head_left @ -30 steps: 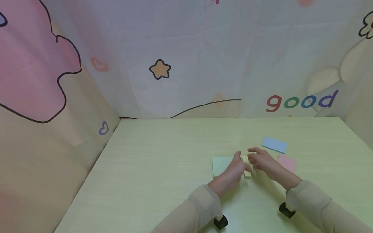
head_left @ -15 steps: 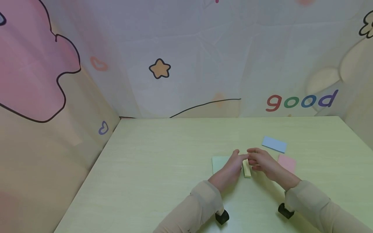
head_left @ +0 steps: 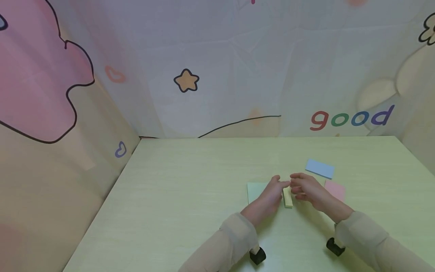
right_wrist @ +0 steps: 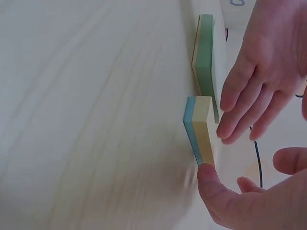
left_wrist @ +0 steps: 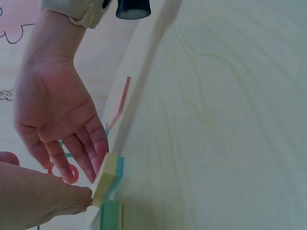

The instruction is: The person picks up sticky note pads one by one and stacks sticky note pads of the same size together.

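I see the table edge (head_left: 217,139) well off at twelve o'clock. Left hand (head_left: 270,192) and right hand (head_left: 307,189), fingers loosely straight, flank the yellow block (head_left: 288,199); green block (head_left: 255,191) at nine, pink block (head_left: 335,189) three.

The one word I can read is "good" (head_left: 352,118), printed in lower-case letters on the backdrop (head_left: 231,87), just above the far edge of the desk (head_left: 187,170) and towards its far right corner: a red g, a green o, a blue o and a purple d. From my left wrist, bits of red and green lettering (left_wrist: 76,174) show behind the fingers of my right hand (left_wrist: 60,110), too covered to spell anything.
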### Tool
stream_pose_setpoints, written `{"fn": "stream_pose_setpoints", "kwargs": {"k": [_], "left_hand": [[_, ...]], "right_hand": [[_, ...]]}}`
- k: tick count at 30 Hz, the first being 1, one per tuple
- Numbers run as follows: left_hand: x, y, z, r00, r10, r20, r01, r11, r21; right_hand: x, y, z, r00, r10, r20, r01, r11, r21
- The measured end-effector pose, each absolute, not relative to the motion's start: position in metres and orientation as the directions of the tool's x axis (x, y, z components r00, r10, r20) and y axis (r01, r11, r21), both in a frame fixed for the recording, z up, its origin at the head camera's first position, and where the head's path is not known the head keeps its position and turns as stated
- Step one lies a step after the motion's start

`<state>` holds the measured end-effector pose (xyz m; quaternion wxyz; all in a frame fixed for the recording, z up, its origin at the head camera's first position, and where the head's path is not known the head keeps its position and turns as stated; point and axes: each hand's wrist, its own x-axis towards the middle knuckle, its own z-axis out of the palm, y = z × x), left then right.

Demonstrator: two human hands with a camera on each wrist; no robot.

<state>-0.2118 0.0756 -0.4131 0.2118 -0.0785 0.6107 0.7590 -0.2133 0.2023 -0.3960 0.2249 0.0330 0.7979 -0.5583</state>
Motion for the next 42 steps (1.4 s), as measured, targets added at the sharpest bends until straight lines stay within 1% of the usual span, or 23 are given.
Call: {"fn": "stream_pose_setpoints", "kwargs": {"k": [4,9,12,17,21,27,33,37,42], "left_hand": [[-0.205,0.067,-0.406,-0.900,0.273,-0.340,-0.384,-0.127,0.915],[-0.199,0.057,-0.399,-0.909,0.289,-0.299,-0.346,-0.124,0.930],[-0.198,0.053,-0.400,-0.912,0.288,-0.293,-0.342,-0.136,0.930],[-0.193,0.046,-0.401,-0.906,0.314,-0.285,-0.326,-0.088,0.941],[-0.187,0.043,-0.402,-0.885,0.365,-0.287,-0.318,-0.024,0.948],[-0.175,0.046,-0.401,-0.847,0.424,-0.321,-0.336,0.042,0.941],[-0.166,0.047,-0.404,-0.792,0.505,-0.343,-0.328,0.122,0.937],[-0.162,0.043,-0.403,-0.769,0.542,-0.340,-0.322,0.131,0.937],[-0.158,0.042,-0.402,-0.759,0.556,-0.338,-0.333,0.113,0.936]], "right_hand": [[-0.213,0.208,-0.393,-0.900,-0.204,-0.384,0.292,0.371,-0.882],[-0.213,0.214,-0.390,-0.894,-0.199,-0.401,0.313,0.363,-0.878],[-0.211,0.216,-0.389,-0.892,-0.196,-0.408,0.320,0.364,-0.875],[-0.209,0.225,-0.386,-0.893,-0.203,-0.401,0.305,0.382,-0.872],[-0.208,0.234,-0.385,-0.895,-0.206,-0.395,0.289,0.408,-0.866],[-0.208,0.246,-0.386,-0.916,-0.179,-0.358,0.256,0.426,-0.868],[-0.211,0.257,-0.385,-0.933,-0.145,-0.329,0.229,0.467,-0.854],[-0.213,0.265,-0.384,-0.937,-0.123,-0.328,0.225,0.506,-0.832],[-0.215,0.275,-0.387,-0.947,-0.100,-0.305,0.197,0.572,-0.796]]}}
